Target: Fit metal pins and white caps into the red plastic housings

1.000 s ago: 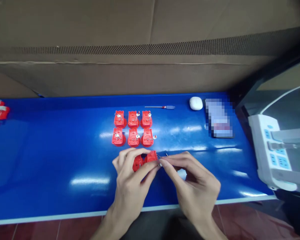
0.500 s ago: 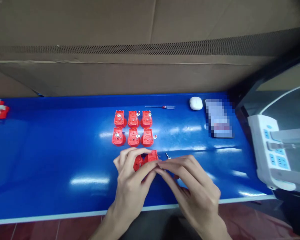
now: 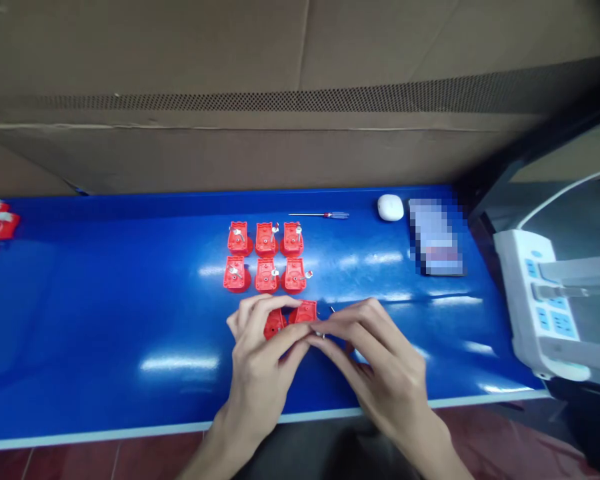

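Left-hand grip (image 3: 260, 360) is clenching a red plastic housing (image 3: 305, 311) in its fingers, while the right-hand grip (image 3: 385, 367) appears to be pinching a tiny metal part (image 3: 322, 334) at the housing's edge; a steady fingertip hold suits something this small. Just beyond the grips, six matching housings (image 3: 266, 275) are sitting in two rows on the blue worktop (image 3: 105, 313), with a small screwdriver (image 3: 325, 215) and a white earbud case (image 3: 390, 207) lying farther off.

bright, even indoor light; long white glare streaks (image 3: 179, 363) on the glossy blue table (image 3: 105, 300); faint shadows under the left hand (image 3: 257, 370) and right hand (image 3: 385, 370); wide-angle bowing at the edges; a flat rectangular object (image 3: 435, 237) pixelated.
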`<state>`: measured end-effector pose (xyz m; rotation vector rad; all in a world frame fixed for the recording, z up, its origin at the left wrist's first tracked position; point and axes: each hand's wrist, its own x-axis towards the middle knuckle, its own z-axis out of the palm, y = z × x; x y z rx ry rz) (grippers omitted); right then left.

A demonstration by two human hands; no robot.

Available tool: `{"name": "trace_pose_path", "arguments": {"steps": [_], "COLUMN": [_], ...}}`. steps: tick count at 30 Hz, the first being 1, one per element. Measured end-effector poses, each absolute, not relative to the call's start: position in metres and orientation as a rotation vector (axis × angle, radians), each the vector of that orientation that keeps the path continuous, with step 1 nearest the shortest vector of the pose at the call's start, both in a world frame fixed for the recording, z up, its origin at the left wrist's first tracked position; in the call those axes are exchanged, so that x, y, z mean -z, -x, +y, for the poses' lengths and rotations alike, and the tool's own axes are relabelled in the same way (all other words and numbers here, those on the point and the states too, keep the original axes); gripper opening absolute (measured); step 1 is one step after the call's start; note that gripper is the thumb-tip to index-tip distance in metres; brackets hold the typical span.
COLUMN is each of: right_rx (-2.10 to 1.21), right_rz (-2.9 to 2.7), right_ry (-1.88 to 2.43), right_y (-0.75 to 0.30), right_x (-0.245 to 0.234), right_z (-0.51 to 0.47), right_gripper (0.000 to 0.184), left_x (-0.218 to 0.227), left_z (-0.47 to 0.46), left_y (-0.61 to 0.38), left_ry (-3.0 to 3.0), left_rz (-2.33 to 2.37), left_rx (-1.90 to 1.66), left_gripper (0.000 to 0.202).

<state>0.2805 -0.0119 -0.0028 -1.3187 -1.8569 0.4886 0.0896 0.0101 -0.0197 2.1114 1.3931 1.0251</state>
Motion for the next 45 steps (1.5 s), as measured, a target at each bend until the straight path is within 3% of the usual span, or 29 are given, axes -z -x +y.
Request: {"name": "trace_pose_path", "arguments": {"steps": [6,16,23,45], "right_rx": [-0.539,-0.590,-0.638,-0.735], "right_rz": [-1.875,-1.852,-1.834,-1.791], "right_ry": [1.305,1.309,1.296,1.252], "right_y": [-0.285,-0.285,-0.288,-0.283], "right_x": [0.001,-0.002,-0.001,0.000], "right_z": [-0.012,-0.010,-0.012,-0.011], "right_gripper": [0.031,0.028,0.026,0.029], "left_x": [0.015,0.012,0.014,0.019], "left_z": [0.011,0.022,0.021,0.017], "left_y": [-0.085,-0.076,-0.077,-0.075], "left_ry": [-2.198,-2.311,-2.360,-2.341], "left_rz": [1.384,1.184,1.158,1.215], "left_rx": [-1.002,-0.741,-0.774,-0.837], "left_gripper": [0.017,0.062,0.047,0.031]}}
